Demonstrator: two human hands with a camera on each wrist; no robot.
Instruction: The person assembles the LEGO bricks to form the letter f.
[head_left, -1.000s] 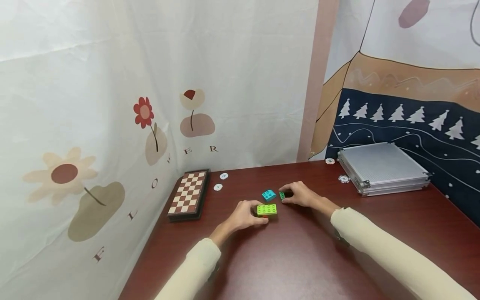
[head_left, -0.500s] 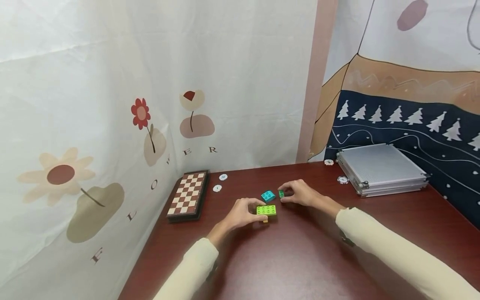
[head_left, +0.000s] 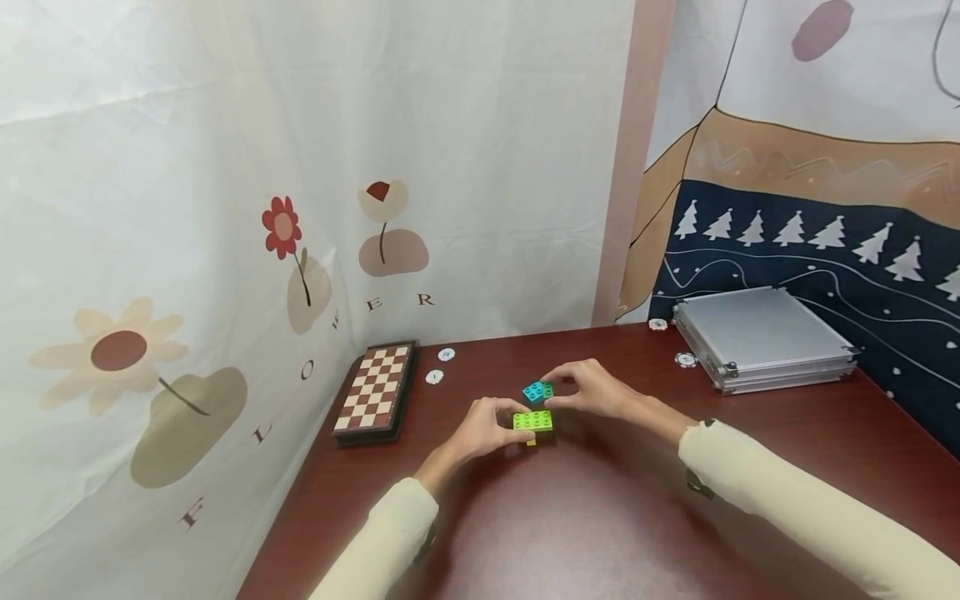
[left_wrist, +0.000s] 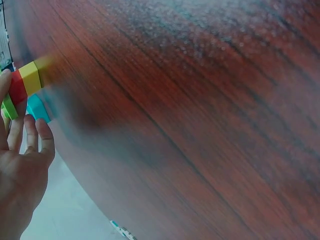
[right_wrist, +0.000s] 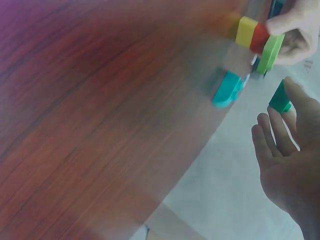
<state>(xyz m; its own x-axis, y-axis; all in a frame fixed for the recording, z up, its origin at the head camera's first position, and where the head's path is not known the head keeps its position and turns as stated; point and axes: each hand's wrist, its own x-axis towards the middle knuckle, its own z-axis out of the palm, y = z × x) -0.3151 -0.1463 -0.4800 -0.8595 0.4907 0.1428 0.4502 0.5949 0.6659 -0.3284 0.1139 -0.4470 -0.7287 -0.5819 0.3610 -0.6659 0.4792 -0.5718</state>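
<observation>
My left hand [head_left: 486, 427] grips a stack of toy building bricks: a lime-green brick [head_left: 532, 421] on top, then a red brick [right_wrist: 259, 39] and a yellow brick [right_wrist: 246, 32] below. In the right wrist view, my right hand [right_wrist: 295, 165] pinches a small dark-green brick [right_wrist: 280, 97] between thumb and fingertips. A teal brick [head_left: 533, 392] lies on the table just beyond the lime-green one. From the head view, the dark-green brick overlaps the teal brick's right side; the right wrist view shows the two apart, with the dark-green one raised.
The dark red tabletop [head_left: 585, 517] carries a chessboard box [head_left: 377, 392] on the left. White poker chips [head_left: 435, 377] lie beside it. Far right stands a silver metal case [head_left: 765, 337], with more chips [head_left: 686, 360] near its left side. Printed cloth walls [head_left: 480, 167] border the table.
My right hand has carried the dark-green brick left, up to the teal brick in the head view. The left-hand stack has tilted slightly, so its yellow brick now shows below.
</observation>
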